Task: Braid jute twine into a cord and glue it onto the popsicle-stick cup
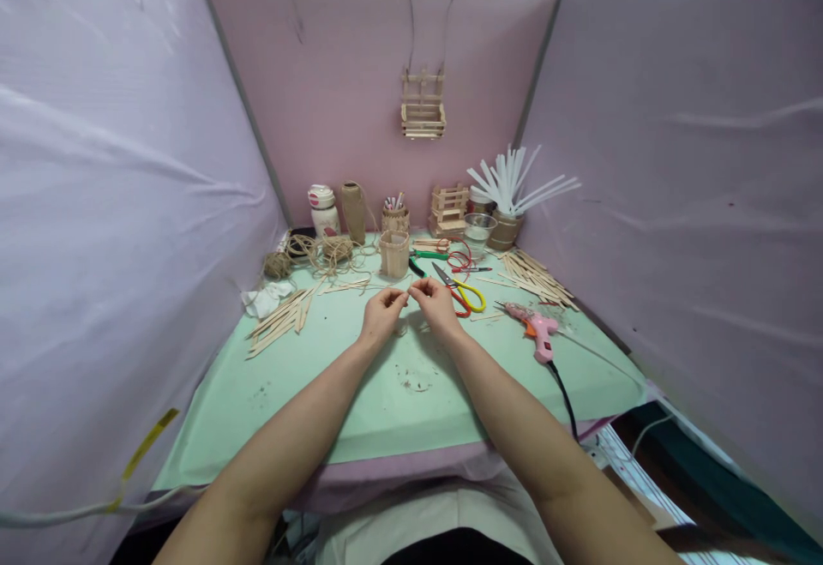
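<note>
My left hand (384,315) and my right hand (435,306) meet fingertip to fingertip above the middle of the table, each closed in a pinch. Whatever lies between the fingers is too small to make out. Just beyond them stands a small cup of wooden sticks (394,255). Scissors (474,294) with red and yellow handles lie against the far side of my right hand. Behind these are green-handled pliers (429,255) and a coil of red wire (459,258).
A pink glue gun (543,336) with a black cord lies at right. Wooden sticks lie in piles at left (278,323) and right (537,278). Tangled twine (334,249), a bottle (324,212) and a pot of white glue sticks (505,231) line the back. A stick basket (423,115) hangs on the wall.
</note>
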Available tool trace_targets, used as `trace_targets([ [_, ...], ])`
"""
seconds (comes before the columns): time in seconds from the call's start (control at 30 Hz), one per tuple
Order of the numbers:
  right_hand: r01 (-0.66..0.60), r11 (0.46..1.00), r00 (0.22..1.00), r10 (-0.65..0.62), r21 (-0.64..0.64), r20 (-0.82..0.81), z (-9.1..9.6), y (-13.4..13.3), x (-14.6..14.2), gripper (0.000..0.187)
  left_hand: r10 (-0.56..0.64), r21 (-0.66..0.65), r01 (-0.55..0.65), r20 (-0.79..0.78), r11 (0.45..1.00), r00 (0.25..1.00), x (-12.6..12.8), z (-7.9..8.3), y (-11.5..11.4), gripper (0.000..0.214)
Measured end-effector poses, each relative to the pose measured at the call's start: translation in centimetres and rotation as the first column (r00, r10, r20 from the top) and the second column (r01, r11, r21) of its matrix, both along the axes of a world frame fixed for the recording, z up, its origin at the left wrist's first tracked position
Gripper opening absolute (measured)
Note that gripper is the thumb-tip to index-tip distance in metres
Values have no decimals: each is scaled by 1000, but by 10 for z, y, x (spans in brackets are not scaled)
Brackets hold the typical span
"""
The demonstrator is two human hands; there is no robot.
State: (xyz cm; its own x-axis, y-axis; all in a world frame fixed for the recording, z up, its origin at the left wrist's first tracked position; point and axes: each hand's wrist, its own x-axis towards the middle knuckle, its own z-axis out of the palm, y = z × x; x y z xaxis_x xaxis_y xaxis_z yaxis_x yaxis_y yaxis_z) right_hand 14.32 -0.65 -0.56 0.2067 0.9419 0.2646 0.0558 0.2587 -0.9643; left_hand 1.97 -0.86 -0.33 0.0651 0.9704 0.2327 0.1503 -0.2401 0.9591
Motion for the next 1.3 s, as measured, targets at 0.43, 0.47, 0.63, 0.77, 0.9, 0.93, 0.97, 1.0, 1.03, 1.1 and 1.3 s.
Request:
trace_targets([
  [0.43,-6,1000,997,5,10,79,0,-2,3,23,61,-11,-60,26,998,998,-2,-2,2,22],
  [0.47,-7,1000,997,6,9,81,0,-2,2,24,65,-12,-65,37,998,997,-2,-1,2,22],
  [0.63,-4,1000,997,4,-4,82,-2,-2,1,24,52,-42,-48,120,998,991,-2,-2,2,19],
  [0.77,-16,999,999,18,-42,27,-4,1,1,26,12,-168,32,252,985,968,0,-4,4,21],
  [0.9,-55,989,997,47,-137,-60,-3,1,2,31,-61,-265,184,412,947,909,0,-6,5,29],
  [0.93,-66,985,996,54,-158,-77,-3,0,2,32,-82,-273,222,444,936,892,-1,-6,6,31],
  [0.97,-75,982,994,60,-175,-90,-2,0,2,33,-104,-277,259,472,925,876,-2,-5,6,32],
  [1.0,-83,979,993,65,-185,-97,-2,0,2,34,-124,-279,292,495,915,860,-2,-4,6,33],
  [1.03,-81,979,993,64,-186,-96,-2,0,2,33,-139,-280,318,513,906,847,-3,-4,6,33],
  [1.1,-44,988,998,36,-148,-56,-2,0,2,29,-148,-279,333,524,901,839,-4,-3,6,34],
  [1.3,18,1000,978,-18,2,209,1,-3,1,15,-52,-206,144,397,968,916,-1,-5,6,34],
])
